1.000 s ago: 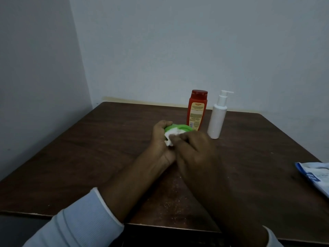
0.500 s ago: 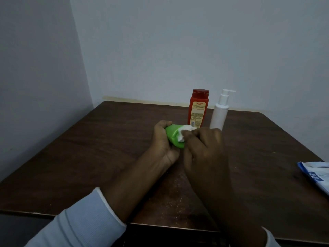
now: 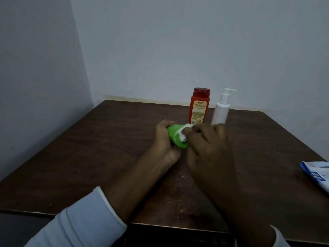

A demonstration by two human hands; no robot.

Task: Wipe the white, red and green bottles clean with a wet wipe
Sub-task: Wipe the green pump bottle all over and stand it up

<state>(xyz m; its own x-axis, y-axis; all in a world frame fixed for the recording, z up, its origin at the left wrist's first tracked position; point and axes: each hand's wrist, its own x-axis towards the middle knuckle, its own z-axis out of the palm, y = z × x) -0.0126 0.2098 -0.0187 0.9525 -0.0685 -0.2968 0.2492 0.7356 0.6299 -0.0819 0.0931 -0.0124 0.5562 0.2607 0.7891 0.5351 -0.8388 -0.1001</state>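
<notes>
My left hand (image 3: 164, 139) grips the green bottle (image 3: 175, 137) over the middle of the dark wooden table (image 3: 99, 148), tilted on its side. My right hand (image 3: 208, 148) pinches a white wet wipe (image 3: 185, 133) and presses it against the bottle's right end. Most of the bottle is hidden by my fingers. Behind my hands, the red bottle (image 3: 199, 106) with a yellow label stands upright. The white pump bottle (image 3: 221, 108) stands just to its right.
A white and blue wet-wipe pack (image 3: 315, 172) lies at the table's right edge. Pale walls close in behind and to the left of the table. Fine white specks dot the wood near the front edge (image 3: 178, 193).
My right hand has slid the wipe from the bottle's near face toward its right end. More green surface shows now. The left hand keeps its grip in place.
</notes>
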